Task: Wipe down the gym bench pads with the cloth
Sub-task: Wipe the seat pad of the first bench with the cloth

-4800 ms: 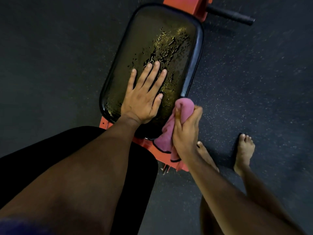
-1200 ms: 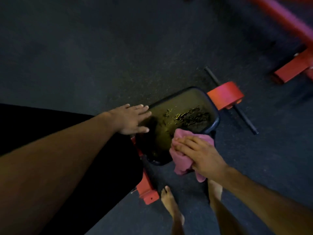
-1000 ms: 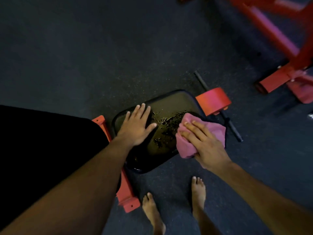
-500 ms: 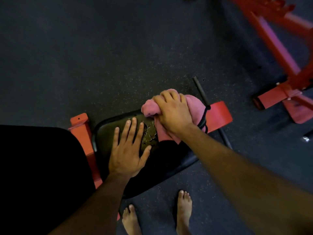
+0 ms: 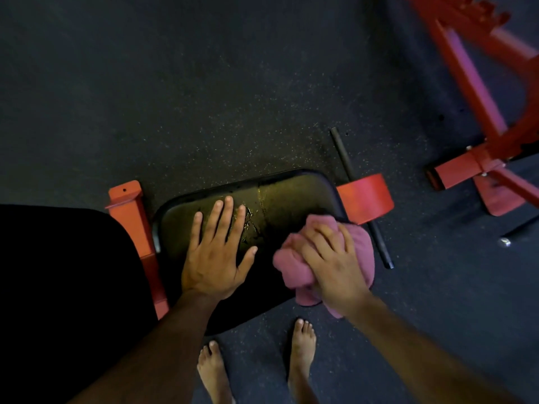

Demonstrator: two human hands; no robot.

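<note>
The right hand (image 5: 335, 266), grabbing the pink cloth (image 5: 294, 266), has slid back to the pad's (image 5: 285, 199) near corner. Left hand (image 5: 217, 258) stays flat. Only 1 wet streak (image 5: 252, 225) remains.

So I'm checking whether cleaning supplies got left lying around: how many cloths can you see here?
1. A pink cloth is bunched under the right hand at the right end of the bench pad. None on the floor in view; the dark left corner could hide more.
</note>
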